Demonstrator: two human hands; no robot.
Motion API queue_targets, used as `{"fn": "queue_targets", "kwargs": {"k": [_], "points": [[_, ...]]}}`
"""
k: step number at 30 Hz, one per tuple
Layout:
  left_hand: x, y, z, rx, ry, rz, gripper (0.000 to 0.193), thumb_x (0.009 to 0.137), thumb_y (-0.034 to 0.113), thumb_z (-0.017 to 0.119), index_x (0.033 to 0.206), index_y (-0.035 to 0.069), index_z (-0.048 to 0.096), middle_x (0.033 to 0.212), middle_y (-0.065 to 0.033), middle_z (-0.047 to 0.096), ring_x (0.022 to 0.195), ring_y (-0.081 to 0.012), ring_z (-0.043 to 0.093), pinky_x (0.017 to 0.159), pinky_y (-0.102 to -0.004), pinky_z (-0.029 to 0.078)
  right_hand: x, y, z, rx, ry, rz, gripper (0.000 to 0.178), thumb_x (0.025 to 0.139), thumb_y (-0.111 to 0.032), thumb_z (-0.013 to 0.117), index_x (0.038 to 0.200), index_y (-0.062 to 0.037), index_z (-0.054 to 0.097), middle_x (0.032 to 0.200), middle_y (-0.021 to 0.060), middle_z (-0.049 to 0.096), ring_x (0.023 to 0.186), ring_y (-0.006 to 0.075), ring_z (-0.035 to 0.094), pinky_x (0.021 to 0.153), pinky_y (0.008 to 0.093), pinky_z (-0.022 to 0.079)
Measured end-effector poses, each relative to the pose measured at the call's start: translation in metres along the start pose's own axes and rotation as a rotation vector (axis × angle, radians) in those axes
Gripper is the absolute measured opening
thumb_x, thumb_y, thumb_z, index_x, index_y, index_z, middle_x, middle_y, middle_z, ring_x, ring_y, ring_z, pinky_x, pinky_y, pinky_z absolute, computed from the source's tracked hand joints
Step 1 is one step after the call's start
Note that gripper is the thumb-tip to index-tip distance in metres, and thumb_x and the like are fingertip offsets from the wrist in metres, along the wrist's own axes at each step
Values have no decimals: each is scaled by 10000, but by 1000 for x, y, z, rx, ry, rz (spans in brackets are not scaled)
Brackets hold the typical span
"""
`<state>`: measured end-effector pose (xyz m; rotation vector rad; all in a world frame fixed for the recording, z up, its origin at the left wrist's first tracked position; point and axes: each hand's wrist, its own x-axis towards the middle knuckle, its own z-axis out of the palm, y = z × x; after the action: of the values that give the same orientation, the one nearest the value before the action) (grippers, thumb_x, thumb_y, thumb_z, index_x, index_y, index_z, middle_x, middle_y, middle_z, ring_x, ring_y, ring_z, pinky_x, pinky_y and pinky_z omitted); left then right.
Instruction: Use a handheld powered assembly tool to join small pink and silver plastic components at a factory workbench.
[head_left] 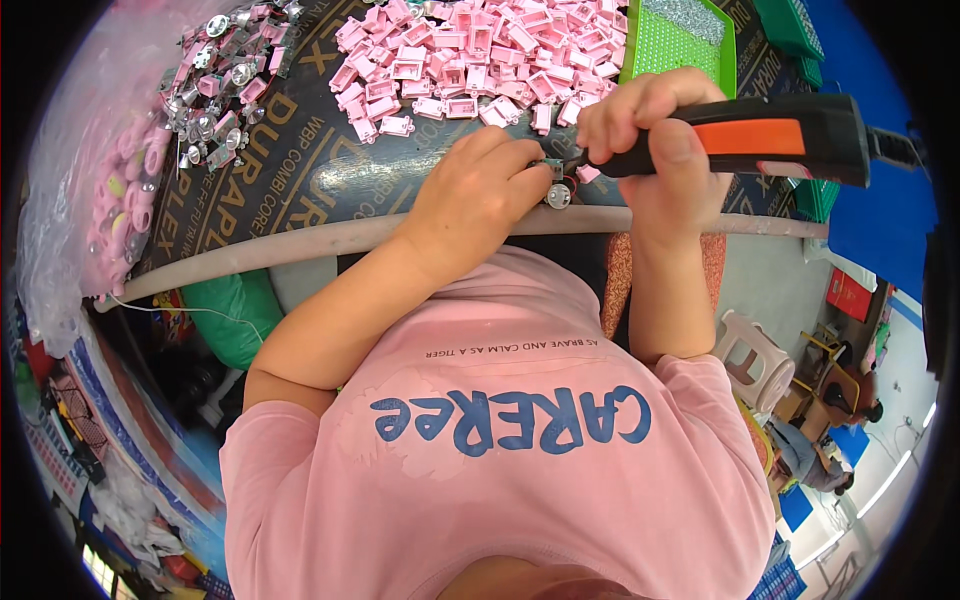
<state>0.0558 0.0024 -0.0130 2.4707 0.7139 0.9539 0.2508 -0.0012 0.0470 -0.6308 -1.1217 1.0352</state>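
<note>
My left hand point(475, 195) is closed, pinching a small pink assembly point(558, 192) with a silver round part and thin red and black wires at the table's near edge. Most of that piece is hidden by my fingers. Wrapped around a black and orange electric screwdriver point(750, 138), my right hand point(668, 155) holds it nearly level. Its tip points left and meets the small assembly; the exact contact is too small to make out. Just beyond both hands lies a heap of small pink plastic housings point(480, 45).
A green tray point(728, 75) with a heap of tiny silver screws point(685, 18) sits at the far right. Far left lies a pile of wired assemblies point(235, 85), beside a clear bag of pink parts point(125, 195). A cord point(895, 148) trails right from the screwdriver.
</note>
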Motion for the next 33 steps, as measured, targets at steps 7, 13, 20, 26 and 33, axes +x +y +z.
{"fn": "queue_targets", "kwargs": {"k": [7, 13, 20, 26, 33], "points": [[0, 0, 0, 8, 5, -5, 151, 825, 108, 682, 958, 54, 728, 1066, -82, 692, 967, -283, 632, 889, -412, 544, 1, 7, 4, -15, 28, 28, 139, 906, 32, 739, 942, -16, 613, 777, 85, 708, 628, 118, 645, 594, 267, 538], [-1, 0, 0, 4, 7, 0, 148, 831, 109, 677, 958, 54, 728, 1062, -80, 691, 970, -282, 632, 887, -412, 544, 2, 11, 1, -57, -4, -6, 163, 893, 28, 766, 948, -17, 620, 779, 82, 710, 627, 117, 651, 593, 264, 542], [1, 1, 1, 13, 11, -1, 146, 834, 112, 675, 962, 55, 715, 1041, -77, 679, 959, -281, 633, 867, -408, 545, -4, 13, 4, -43, 43, 16, 197, 848, 25, 804, 931, -19, 631, 797, 59, 705, 662, 93, 645, 610, 248, 529], [3, 3, -2, 2, -15, 1, 107, 838, 112, 672, 929, 60, 692, 1004, -81, 657, 948, -279, 633, 849, -403, 544, -6, 16, 3, -170, -41, -23, 243, 813, 37, 825, 936, -13, 622, 802, 41, 688, 664, 88, 629, 614, 239, 509], [6, -3, -8, -68, -53, -7, 124, 852, 102, 663, 963, 58, 695, 1051, -80, 678, 952, -292, 633, 860, -407, 545, 10, -6, -12, 123, -143, 6, 240, 894, -66, 787, 999, -14, 578, 801, 112, 669, 665, 175, 635, 632, 320, 536]]}}
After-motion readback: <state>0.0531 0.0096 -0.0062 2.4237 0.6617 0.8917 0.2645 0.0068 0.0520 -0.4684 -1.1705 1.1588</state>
